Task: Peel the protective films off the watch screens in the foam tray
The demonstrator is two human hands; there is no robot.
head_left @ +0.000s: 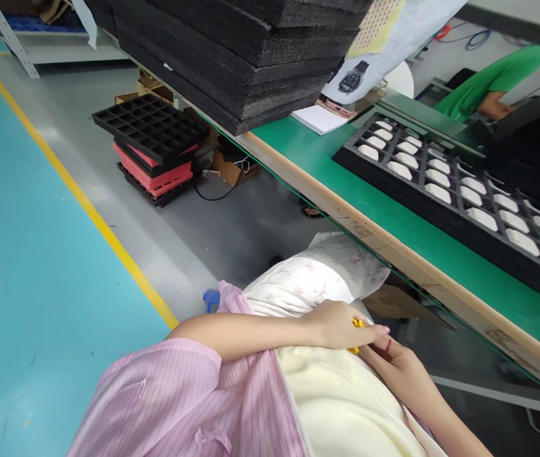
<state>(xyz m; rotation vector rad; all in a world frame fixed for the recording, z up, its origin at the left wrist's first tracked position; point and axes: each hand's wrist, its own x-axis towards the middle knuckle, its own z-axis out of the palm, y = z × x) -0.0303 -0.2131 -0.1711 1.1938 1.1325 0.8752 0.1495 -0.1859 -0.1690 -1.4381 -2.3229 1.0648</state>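
Both hands meet in my lap, over the pale yellow cloth of my clothes. My left hand (339,322) comes in from the left, its fingers closed around a small yellow thing (357,324). Only bits of that thing show between the fingers, so its kind is unclear. My right hand (398,366) lies against the left from the lower right. Its fingers are bent in under the left hand and touch or nearly touch the yellow thing; their tips are mostly hidden.
A green-topped bench (327,171) runs along my right. On it are a black foam tray (407,184) holding several white pieces and a stack of black foam (250,70). Black and pink trays (155,146) are piled on the floor. A person in green (493,82) works beyond.
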